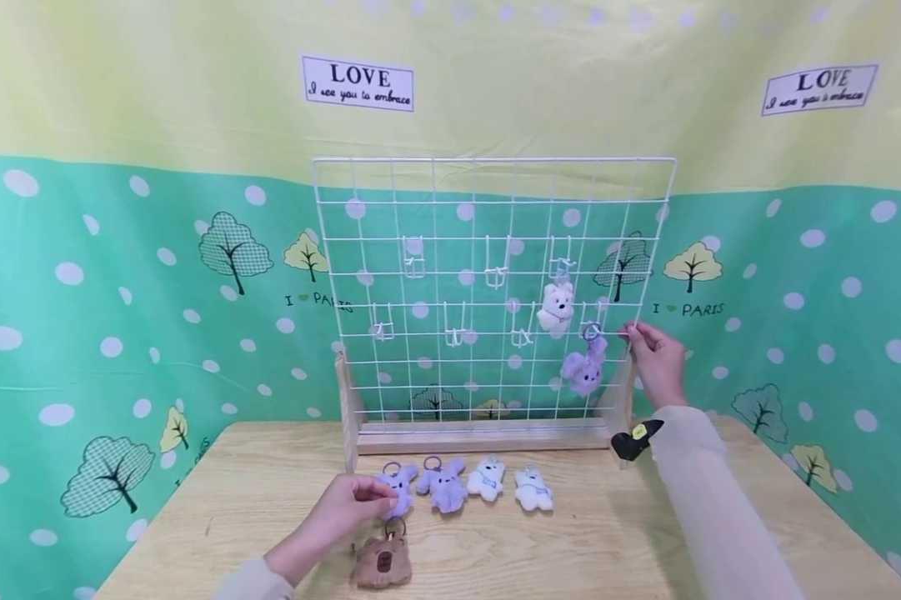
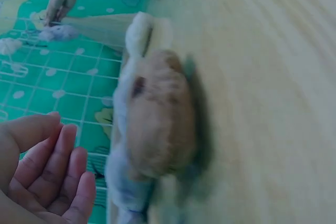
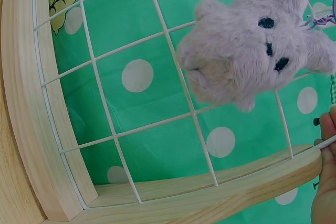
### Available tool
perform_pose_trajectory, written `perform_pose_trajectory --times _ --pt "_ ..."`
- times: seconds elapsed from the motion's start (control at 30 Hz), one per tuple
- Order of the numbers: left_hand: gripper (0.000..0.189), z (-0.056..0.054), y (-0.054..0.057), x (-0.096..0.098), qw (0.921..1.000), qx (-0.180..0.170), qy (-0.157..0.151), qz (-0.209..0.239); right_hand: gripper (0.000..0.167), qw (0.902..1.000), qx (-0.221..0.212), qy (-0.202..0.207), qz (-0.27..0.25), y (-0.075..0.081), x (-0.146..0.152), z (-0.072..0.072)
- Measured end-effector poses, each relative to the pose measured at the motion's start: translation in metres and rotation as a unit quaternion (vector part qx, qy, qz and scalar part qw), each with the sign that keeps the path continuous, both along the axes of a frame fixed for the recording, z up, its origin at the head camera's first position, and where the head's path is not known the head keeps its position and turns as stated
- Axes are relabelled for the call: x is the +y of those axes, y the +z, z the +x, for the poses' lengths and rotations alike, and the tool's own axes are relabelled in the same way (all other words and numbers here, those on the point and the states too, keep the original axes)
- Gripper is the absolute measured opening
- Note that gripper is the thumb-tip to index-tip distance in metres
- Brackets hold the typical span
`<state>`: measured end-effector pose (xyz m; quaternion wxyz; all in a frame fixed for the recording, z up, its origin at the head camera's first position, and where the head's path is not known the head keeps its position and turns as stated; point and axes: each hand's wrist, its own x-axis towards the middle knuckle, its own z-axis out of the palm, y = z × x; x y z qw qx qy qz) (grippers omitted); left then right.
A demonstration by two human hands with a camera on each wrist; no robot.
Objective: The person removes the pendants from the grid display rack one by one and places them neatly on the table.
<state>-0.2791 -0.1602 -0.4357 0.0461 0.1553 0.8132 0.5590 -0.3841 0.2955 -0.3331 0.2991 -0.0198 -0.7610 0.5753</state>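
My right hand (image 1: 656,358) grips the right side wire of the white wire grid (image 1: 495,158), just above the wooden post. Near it, a purple bunny keychain (image 1: 583,371) hangs by its ring from a hook, head downward in the right wrist view. Up and left of this hangs a white bear keychain (image 1: 558,308). My left hand (image 1: 356,504) is over the table, fingers loosely bent with nothing between them in the left wrist view. In the head view its fingertips overlap a purple bunny keychain (image 1: 401,487). A brown plush keychain (image 1: 382,562) lies just below that hand.
Another purple bunny keychain (image 1: 444,486) and two white plush keychains, one left (image 1: 486,479) and one right (image 1: 533,489), lie along the wooden base (image 1: 480,439). Several white hooks without keychains are on the grid. A patterned green cloth (image 1: 112,292) hangs behind.
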Motion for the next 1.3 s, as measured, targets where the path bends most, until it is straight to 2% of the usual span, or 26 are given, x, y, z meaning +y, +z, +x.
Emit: perform_pose_trajectory --times 0.17,0.27,0.5,0.7,0.93,1.17,1.3 --pt "0.027 -0.006 0.022 0.014 1.0000 0.003 -0.002 0.005 0.043 1.0000 0.000 0.001 -0.002 0.000 0.001 -0.002" --pt "0.027 -0.011 0.037 0.026 0.9998 0.014 -0.007 0.010 0.041 1.0000 0.003 0.000 -0.007 -0.001 0.001 -0.003" --pt "0.027 -0.025 0.066 0.057 0.9990 0.036 0.002 0.027 0.042 1.0000 -0.002 -0.004 -0.007 0.000 -0.001 -0.002" --pt "0.030 -0.038 0.093 0.084 0.9977 0.030 -0.018 0.058 0.041 0.9998 0.013 -0.004 -0.011 0.001 -0.002 -0.003" --pt "0.028 -0.053 0.125 0.113 0.9928 0.048 -0.041 0.102 0.041 0.9998 0.014 -0.009 -0.011 -0.001 0.002 -0.004" --pt "0.025 -0.056 0.155 0.146 0.9904 0.059 -0.037 0.120 0.044 0.9999 -0.003 -0.010 -0.003 -0.001 0.001 -0.004" --pt "0.027 -0.057 0.169 0.164 0.9877 0.084 -0.029 0.129 0.044 1.0000 -0.005 -0.008 0.003 -0.002 0.000 -0.003"
